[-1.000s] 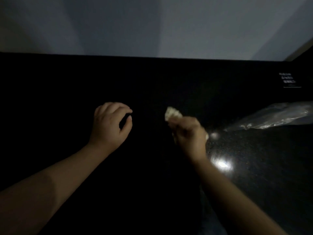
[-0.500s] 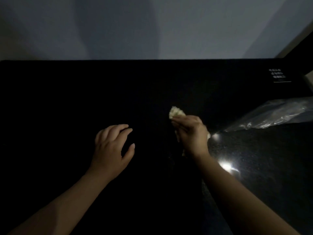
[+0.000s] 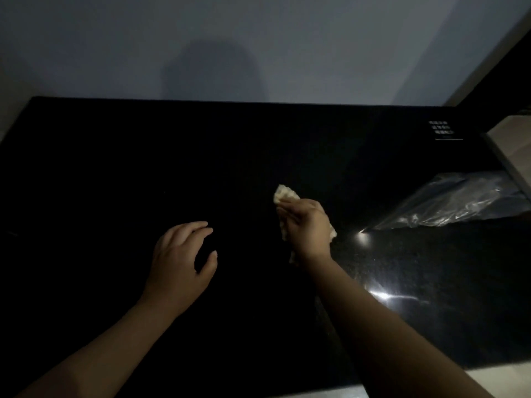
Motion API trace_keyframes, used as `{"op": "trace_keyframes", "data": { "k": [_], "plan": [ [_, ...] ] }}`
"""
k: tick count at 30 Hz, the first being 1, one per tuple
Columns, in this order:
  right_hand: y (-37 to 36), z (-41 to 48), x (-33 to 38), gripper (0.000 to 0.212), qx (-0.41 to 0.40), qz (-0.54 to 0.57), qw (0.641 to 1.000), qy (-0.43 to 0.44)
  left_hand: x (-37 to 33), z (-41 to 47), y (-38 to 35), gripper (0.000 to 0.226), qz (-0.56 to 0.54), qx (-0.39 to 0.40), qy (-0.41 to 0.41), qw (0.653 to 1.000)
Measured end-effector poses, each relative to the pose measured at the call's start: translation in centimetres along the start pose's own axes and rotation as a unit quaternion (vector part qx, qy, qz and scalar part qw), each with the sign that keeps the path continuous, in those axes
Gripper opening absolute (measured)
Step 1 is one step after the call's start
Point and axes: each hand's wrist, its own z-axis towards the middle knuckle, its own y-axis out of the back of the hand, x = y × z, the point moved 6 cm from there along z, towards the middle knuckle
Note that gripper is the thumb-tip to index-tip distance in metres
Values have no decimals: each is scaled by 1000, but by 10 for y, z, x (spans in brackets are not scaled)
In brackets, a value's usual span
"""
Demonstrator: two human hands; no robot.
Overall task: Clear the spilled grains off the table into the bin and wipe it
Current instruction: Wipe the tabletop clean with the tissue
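1. The step in hand looks like the wiping. The right hand (image 3: 307, 225) holds a pale crumpled cloth (image 3: 283, 194) down on the black table (image 3: 115, 173), a little right of the table's middle.
2. No spilled grains can be made out anywhere on the table. The surface is very dark, so small grains could be there unseen. Judging by that, the sweeping part seems done or nearly done, but this is not certain.
3. A clear plastic bag (image 3: 459, 202) lies at the table's right edge. Whether it lines the bin cannot be told, and no bin shows plainly.
4. Right hand: the fingers are curled over the cloth and grip it, with the knuckles up. A corner of cloth sticks out past the fingertips toward the table's far side, and the forearm reaches in from the table's near right corner.
5. Left hand (image 3: 181, 254): it holds nothing. The fingers are loosely curved and a little spread, with the thumb set apart. It is just left of the table's middle, and whether it touches the table or hovers above it cannot be told.
6. The next move likely calls for firm, overlapping strokes across the unwiped parts of the table. Any remaining grains should be pushed toward the table's right edge.
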Motion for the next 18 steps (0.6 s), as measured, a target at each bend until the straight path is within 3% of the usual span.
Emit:
{"op": "trace_keyframes", "data": {
  "k": [5,10,12,15,18],
  "plan": [
    [-15,-81,27,32,46,-15,991,127,-1,-40,0,55,71,-5,11,997],
    [-15,-147,38,24,135,22,977,164,2,-71,-1,56,106,-4,27,994],
    [-3,-133,29,16,102,22,986,132,5,-80,-5,55,115,1,20,993],
    [19,-94,5,22,-5,0,999,47,9,-86,-9,54,103,-20,8,994],
    [16,-90,0,25,-20,-21,999,20,9,-87,-9,53,101,-33,1,994]
  ]
}}
